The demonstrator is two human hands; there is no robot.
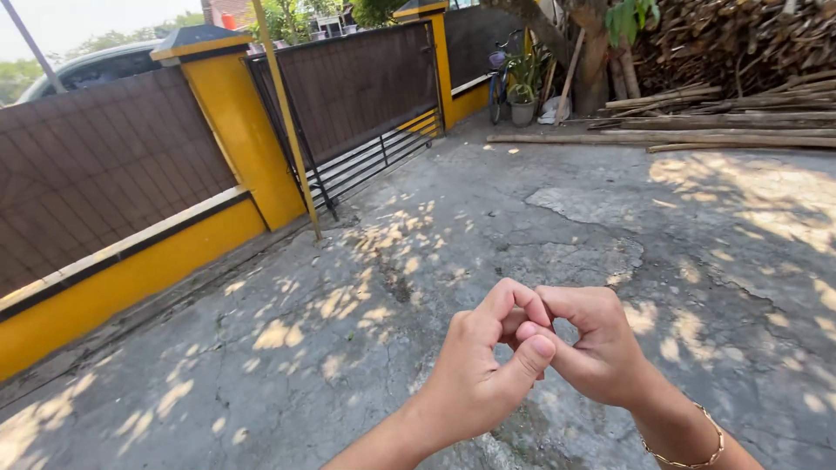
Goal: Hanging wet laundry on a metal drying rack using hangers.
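My left hand (pixel 479 370) and my right hand (pixel 596 344) meet in front of me, low in the head view. Their fingers are curled and the fingertips touch each other. The left thumb presses against the right fingers. I cannot make out any object between them. A thin gold bracelet (pixel 688 453) circles my right wrist. Both hands hover above a cracked concrete yard (pixel 366 331).
A yellow and brown wall (pixel 131 226) runs along the left, with a dark sliding gate (pixel 366 113) past a yellow pillar. A thin pole (pixel 287 130) stands by the pillar. Long bamboo poles (pixel 697 135) and stacked firewood lie far right. A potted plant (pixel 522 96) and bicycle stand at the back.
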